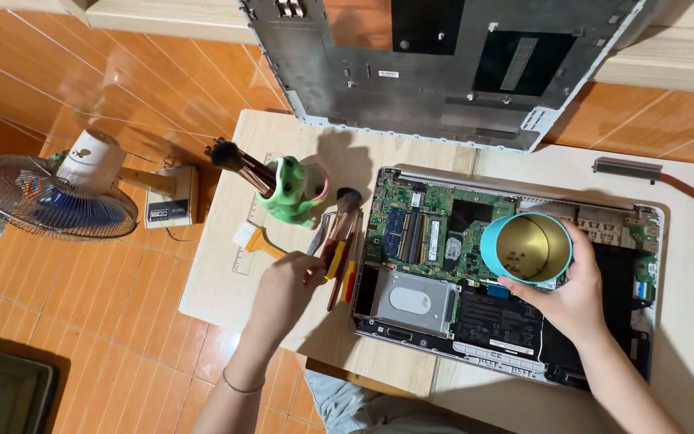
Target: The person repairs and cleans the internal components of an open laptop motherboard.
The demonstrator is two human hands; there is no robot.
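An opened laptop base (443,249) lies on the low table with its green circuit board, silver drive and black battery exposed. My right hand (564,293) grips a round teal tin (526,247) with a gold inside, held above the board; small dark bits lie in it. My left hand (287,289) reaches into a pile of tools (339,249) left of the laptop, fingers closed around the handles of a screwdriver and a brush. Which one it grips I cannot tell.
A green creature-shaped pot (295,191) holds a brush. The laptop's removed bottom cover (443,72) leans against the wall. A copper heat pipe (668,185) lies at right. A small fan (54,197) stands on the orange tile floor. A ruler and yellow brush (255,239) lie on the table.
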